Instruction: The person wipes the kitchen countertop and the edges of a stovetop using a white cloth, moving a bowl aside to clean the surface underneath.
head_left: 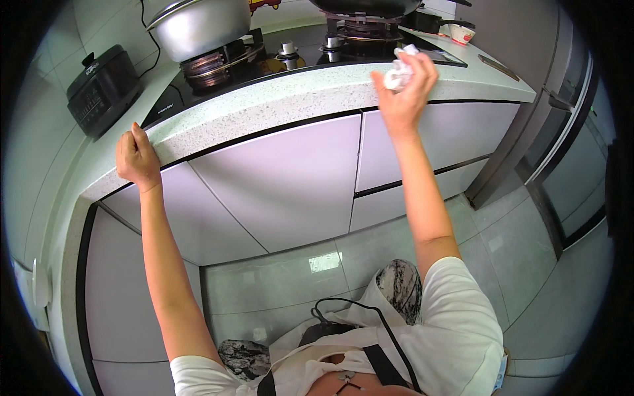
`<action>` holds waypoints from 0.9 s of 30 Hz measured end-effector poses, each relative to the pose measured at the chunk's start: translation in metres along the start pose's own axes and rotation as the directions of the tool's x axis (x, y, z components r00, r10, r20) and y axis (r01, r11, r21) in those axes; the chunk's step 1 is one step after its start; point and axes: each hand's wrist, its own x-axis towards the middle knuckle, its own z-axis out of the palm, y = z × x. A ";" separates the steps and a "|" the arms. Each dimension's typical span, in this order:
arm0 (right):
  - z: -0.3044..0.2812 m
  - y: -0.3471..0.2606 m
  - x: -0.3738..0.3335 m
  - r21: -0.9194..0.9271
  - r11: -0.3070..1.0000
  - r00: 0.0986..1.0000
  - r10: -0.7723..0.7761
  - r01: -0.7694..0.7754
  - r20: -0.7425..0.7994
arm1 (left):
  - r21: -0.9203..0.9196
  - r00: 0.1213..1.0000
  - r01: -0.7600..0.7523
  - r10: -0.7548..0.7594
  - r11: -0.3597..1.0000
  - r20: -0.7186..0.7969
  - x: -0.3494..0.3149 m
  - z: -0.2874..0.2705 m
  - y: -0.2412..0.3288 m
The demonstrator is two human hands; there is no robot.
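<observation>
My right hand (409, 92) is closed around a crumpled white tissue (399, 74), above the front right part of the glass gas hob (300, 49) and the speckled countertop (264, 99). Part of the tissue is hidden by my fingers. At the left, my left hand (137, 156) makes a fist with the thumb up, at the counter's front edge near the hob's left corner; nothing shows in it. A silver pot (201, 30) stands on the left burner, and a black wok (366, 6) is on the right one. Two knobs sit between them.
A black electric cooker (102, 92) stands on the counter at the left, by the tiled wall. At the back right are a small black pan (422, 22), a small white-and-red bowl (461, 33) and a flat brown object (498, 67). White cabinets (284, 178) run below.
</observation>
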 end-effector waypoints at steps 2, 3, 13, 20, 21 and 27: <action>-0.002 0.003 -0.021 -0.094 0.994 0.993 -0.048 0.058 0.109 | -0.012 1.000 0.001 -0.001 1.000 -0.006 0.002 0.000 0.003; -0.006 -0.002 -0.029 -0.114 0.987 0.979 -0.089 0.111 0.184 | -0.022 1.000 0.004 -0.005 1.000 -0.010 0.001 -0.001 0.003; -0.021 0.006 -0.029 -0.265 0.955 0.980 -0.089 0.135 0.178 | -0.061 1.000 0.012 -0.013 0.998 -0.028 0.000 0.000 0.004; -0.030 0.008 -0.012 -0.082 0.996 0.998 0.049 -0.047 0.029 | -0.061 0.999 -0.034 0.032 0.998 -0.037 0.003 -0.002 0.005; -0.033 0.013 -0.014 -0.126 0.990 0.996 0.076 -0.068 0.055 | -0.051 1.000 -0.018 0.017 0.999 -0.023 0.002 -0.003 0.002; -0.025 -0.003 -0.027 -0.218 0.960 0.983 0.183 -0.175 0.015 | -0.056 0.999 -0.018 0.016 0.998 -0.035 0.002 0.001 0.007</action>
